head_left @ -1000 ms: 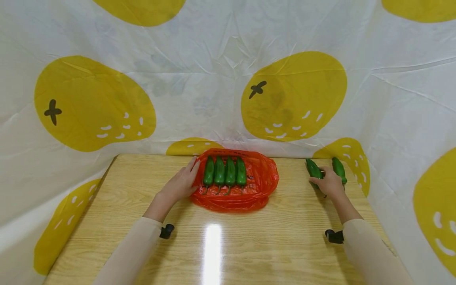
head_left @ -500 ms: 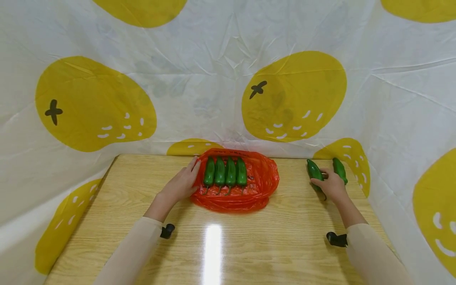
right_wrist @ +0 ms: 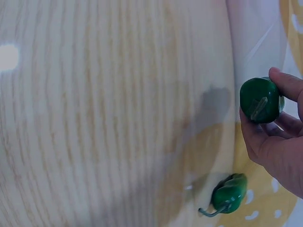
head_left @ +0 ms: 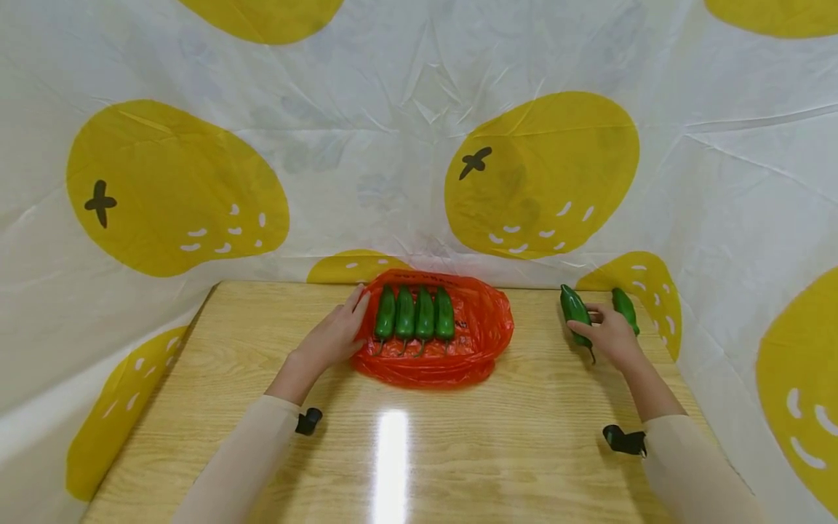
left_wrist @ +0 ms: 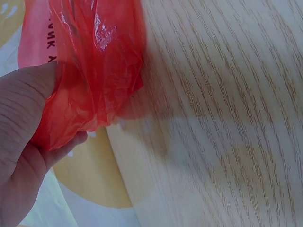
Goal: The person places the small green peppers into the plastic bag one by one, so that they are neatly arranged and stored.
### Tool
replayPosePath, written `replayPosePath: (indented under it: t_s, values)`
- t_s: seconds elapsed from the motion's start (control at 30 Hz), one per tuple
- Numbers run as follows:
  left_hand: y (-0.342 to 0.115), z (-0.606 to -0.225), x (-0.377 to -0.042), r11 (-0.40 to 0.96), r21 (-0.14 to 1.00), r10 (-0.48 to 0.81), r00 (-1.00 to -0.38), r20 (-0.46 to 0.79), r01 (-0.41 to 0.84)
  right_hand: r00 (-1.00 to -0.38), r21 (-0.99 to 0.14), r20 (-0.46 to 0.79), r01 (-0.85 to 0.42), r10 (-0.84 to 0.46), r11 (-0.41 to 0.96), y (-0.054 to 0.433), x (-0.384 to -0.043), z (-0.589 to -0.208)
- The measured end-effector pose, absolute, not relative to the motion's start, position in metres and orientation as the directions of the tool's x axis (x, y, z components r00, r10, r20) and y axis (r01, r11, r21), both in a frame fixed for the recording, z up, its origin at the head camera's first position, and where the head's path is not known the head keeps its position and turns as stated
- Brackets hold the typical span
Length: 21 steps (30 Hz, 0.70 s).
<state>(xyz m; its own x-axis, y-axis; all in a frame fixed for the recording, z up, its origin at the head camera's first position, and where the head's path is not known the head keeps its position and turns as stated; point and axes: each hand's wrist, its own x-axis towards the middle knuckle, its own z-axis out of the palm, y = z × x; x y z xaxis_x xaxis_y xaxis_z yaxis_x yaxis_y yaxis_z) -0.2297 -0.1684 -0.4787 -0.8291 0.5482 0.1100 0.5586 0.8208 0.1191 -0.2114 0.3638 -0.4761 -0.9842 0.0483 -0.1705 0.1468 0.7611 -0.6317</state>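
Our left hand (head_left: 335, 333) is gripping the red bag (head_left: 484, 327); right of the bag, we are holding a green pepper (head_left: 573, 304) in our right hand (head_left: 612, 336); inside the bag, four peppers (head_left: 425, 316) are lying

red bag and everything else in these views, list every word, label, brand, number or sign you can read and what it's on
"NK", then probably "Y": printed sideways on the red bag, left wrist view; neighbouring letters unclear or hidden.
Head view, dark lettering along the bag's far side: too small and blurred to read.
Head view, dark mark on the bag, right of the four green peppers: too small to read.
No other text is readable.
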Motion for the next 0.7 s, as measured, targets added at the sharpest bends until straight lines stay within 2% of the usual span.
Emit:
replayPosePath:
  t_s: [0.7]
  values:
    - [-0.169,-0.477,-0.229,0.825,0.127,0.541,-0.835,0.101,0.55,-0.992,-0.702,-0.095,0.011,-0.078,0.712,0.308,-0.208,-0.423]
